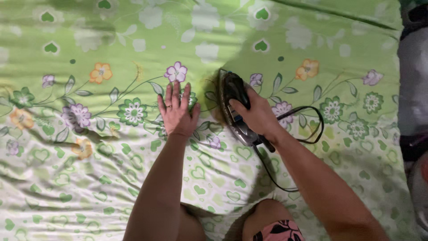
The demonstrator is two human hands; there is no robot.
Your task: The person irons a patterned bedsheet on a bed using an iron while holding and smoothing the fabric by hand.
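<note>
The dark, blurred electric iron [232, 105] is gripped by its top handle in the closed right hand [257, 117], sole down on the soft green floral cotton sheet [111, 147]. It looks weighty, rigid and hot below, so only the handle is safely held. The left hand [177, 114] is spread flat, pressing the limp, crease-prone cloth just beside it. A black cord [307, 129] trails right. No containers are seen.

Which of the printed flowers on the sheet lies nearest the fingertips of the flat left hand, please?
The purple flower just beyond the left hand; the orange flower sits much farther left.
</note>
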